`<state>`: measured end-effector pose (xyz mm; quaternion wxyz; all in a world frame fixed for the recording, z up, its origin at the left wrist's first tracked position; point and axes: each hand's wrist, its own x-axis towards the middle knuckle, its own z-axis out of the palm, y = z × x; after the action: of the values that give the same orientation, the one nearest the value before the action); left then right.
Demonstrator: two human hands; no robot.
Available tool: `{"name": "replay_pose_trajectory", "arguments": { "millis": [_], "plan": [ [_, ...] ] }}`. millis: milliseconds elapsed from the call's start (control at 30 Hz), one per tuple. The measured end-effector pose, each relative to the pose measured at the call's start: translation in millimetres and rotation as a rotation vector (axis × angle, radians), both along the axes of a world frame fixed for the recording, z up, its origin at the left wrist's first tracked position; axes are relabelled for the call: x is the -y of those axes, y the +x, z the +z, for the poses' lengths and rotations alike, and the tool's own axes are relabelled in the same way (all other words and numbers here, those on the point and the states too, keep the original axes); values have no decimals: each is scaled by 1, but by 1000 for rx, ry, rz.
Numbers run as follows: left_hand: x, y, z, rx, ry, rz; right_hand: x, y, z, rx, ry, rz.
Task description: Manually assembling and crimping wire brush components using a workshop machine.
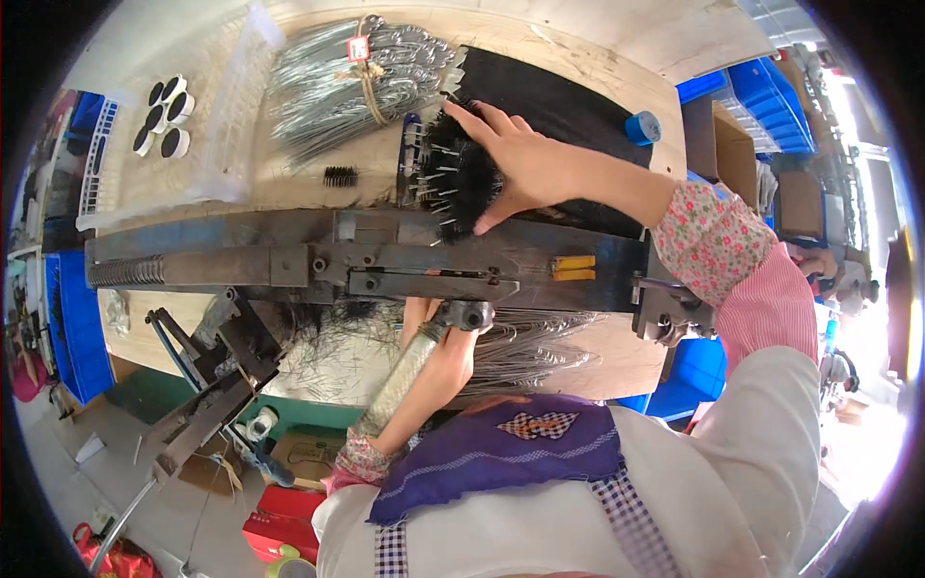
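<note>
My right hand (525,164) is spread wide over a thick clump of black bristles (458,173), some with pale ends. Its thumb and fingertips touch opposite ends of the clump, and the fingers are apart. The clump lies behind a long metal bench machine (414,265), beside a blue-handled tool (410,144). My left hand (451,361) reaches up to the machine's near edge, behind a tape-wrapped lever (400,385). The lever and the machine hide most of its fingers, so its grip does not show. Bent silver wires (540,347) lie to its right.
A tied bundle of looped wires (366,82) lies at the back, near a clear plastic basket (236,125) and white-and-black round pieces (164,116). A small spiral brush (340,176), a blue tape roll (643,128) and a yellow piece (574,268) are around. Loose bristles (337,332) litter the front.
</note>
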<state>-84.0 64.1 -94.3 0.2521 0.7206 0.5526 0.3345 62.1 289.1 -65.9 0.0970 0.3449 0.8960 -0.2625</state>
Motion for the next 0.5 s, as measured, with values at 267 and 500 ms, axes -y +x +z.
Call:
{"name": "replay_pose_trajectory", "arguments": {
  "millis": [267, 500],
  "plan": [
    [18, -20, -17, 98, -150, -59, 16, 1, -24, -396, -32, 107],
    [20, -22, -15, 97, -7, 8, 16, 1, -29, -443, -299, 0]
  ]
}}
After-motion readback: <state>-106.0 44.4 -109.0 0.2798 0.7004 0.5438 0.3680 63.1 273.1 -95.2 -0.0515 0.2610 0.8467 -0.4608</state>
